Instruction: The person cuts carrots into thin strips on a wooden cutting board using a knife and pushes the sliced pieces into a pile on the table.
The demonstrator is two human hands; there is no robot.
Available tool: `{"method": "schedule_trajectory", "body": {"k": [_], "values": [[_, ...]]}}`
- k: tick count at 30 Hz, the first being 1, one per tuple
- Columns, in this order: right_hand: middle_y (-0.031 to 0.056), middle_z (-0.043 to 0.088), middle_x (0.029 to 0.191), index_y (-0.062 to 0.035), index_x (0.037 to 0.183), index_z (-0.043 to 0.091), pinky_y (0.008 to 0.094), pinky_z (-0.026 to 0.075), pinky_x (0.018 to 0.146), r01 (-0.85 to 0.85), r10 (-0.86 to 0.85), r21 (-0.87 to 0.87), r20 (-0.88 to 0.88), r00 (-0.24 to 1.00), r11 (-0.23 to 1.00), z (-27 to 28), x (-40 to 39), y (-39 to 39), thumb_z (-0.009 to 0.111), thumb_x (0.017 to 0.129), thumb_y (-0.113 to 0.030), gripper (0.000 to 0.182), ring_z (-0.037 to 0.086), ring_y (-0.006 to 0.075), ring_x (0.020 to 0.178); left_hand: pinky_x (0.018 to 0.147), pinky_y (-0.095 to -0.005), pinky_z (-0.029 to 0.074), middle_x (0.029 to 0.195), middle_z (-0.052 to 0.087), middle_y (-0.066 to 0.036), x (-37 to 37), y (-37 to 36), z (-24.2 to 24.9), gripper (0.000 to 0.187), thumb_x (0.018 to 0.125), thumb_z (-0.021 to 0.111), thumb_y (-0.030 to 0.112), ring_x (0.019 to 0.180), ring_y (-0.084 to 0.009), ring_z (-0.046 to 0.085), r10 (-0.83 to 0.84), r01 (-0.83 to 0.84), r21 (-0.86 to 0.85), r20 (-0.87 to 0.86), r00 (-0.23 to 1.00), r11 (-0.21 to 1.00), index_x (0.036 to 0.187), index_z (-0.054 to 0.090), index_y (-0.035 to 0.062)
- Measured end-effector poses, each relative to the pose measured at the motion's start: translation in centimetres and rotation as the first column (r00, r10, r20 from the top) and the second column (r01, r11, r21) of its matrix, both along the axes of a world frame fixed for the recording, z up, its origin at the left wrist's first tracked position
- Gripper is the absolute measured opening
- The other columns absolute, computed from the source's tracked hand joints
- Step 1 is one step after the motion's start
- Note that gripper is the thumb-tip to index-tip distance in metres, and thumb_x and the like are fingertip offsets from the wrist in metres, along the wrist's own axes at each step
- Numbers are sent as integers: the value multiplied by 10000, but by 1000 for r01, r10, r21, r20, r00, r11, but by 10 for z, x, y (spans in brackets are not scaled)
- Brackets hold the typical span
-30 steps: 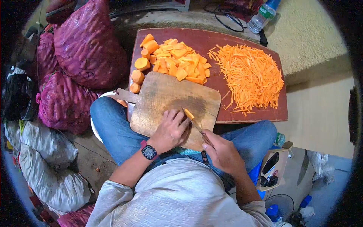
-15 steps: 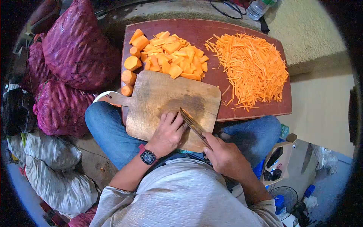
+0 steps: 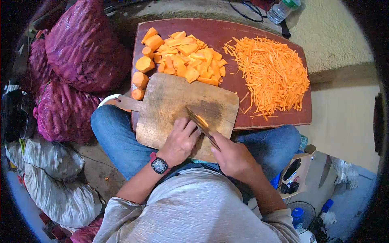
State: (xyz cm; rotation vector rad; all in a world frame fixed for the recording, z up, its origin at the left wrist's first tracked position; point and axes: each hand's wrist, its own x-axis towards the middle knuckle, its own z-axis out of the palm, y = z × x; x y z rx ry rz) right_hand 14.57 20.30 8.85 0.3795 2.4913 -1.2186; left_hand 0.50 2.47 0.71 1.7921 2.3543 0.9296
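A wooden cutting board (image 3: 162, 95) with a handle lies across my lap and the table edge. My right hand (image 3: 235, 158) is wrapped round a knife (image 3: 197, 121), its blade slanting up and left over the board. Curled fingers of my left hand (image 3: 180, 141) press down on the board against the blade's left side; whatever lies under them is hidden. A thin cut carrot strip (image 3: 202, 120) shows just right of the blade. Beyond the board are a heap of carrot slices (image 3: 188, 56) and, farther right, a large pile of carrot sticks (image 3: 271, 77).
Several carrot chunks (image 3: 144, 64) line the left of the dark red table (image 3: 227, 30). Purple mesh sacks (image 3: 85, 48) and white sacks (image 3: 65, 194) crowd my left. A plastic bottle (image 3: 279, 13) lies at the back right; a cardboard box (image 3: 298, 172) stands by my right knee.
The knife has shifted slightly left and down toward my left fingers. A carrot strip now shows on the blade's right side. My left hand stays almost in place.
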Motion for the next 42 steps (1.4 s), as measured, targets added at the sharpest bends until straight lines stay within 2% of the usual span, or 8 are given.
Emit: {"method": "schedule_trajectory", "body": {"k": [7,9,12,21,27,31,34,42], "values": [[316,712,1139,-1,1442,519,559,584,843,-26,27,18,-62,998,999,16,17,-3,608,1063,-138,412,707,516,1048,1003,-476,495,1168,639,-143,2,-1,1,331,860,673,129,1135,-355,580,-14,13,-18,-29,999,1000,1137,772,-23],[320,713,1144,-2,1447,518,571,579,848,108,-102,-59,91,991,992,19,11,-7,609,1063,-144,419,707,517,1058,1009,-477,495,1172,641,-144,1,-3,2,330,861,672,125,1138,-355,581,0,0,-25,-3,1000,1000,1138,771,-24],[321,718,1147,-2,1470,503,570,581,845,18,-17,31,-32,999,999,2,-9,-8,620,1059,-148,452,713,510,1056,1021,-483,494,1181,643,-149,1,-1,0,325,858,671,117,1145,-357,582,11,-11,-5,5,1000,1000,1131,771,-29],[322,715,1180,-16,1474,501,587,575,856,53,-52,9,-76,996,999,0,-4,-13,613,1055,-149,454,698,533,1063,1065,-496,489,1218,645,-170,0,-4,-2,371,849,660,89,1185,-381,585,11,-11,12,10,1000,1000,1178,742,-59],[327,710,1126,-13,1412,527,597,563,843,73,-72,-12,70,995,997,31,6,-12,606,1049,-149,396,688,545,1048,1056,-499,490,1218,644,-176,1,-9,-6,358,862,653,92,1186,-381,584,4,-4,12,29,1000,1000,1174,738,-61],[333,706,1117,5,1406,528,593,563,839,104,-104,-43,8,995,994,10,-6,-14,606,1051,-154,396,684,543,1058,1032,-496,497,1198,645,-172,4,-9,-2,355,866,657,97,1160,-374,585,51,-52,13,5,999,999,1174,742,-59],[361,661,1309,18,1527,410,583,581,930,-40,39,32,49,998,999,8,-15,-12,571,1074,-189,524,682,530,1160,1028,-491,499,1188,646,-170,5,-9,-3,346,862,657,100,1143,-369,587,48,-48,43,-9,999,998,1157,745,-60],[358,686,1144,36,1403,520,587,548,878,66,-66,-8,-19,998,998,13,-11,-22,611,1045,-125,403,678,552,1070,1026,-487,507,1170,655,-166,4,-7,-8,336,838,664,98,1149,-365,596,48,-46,57,-35,998,997,1121,751,-63]]}}
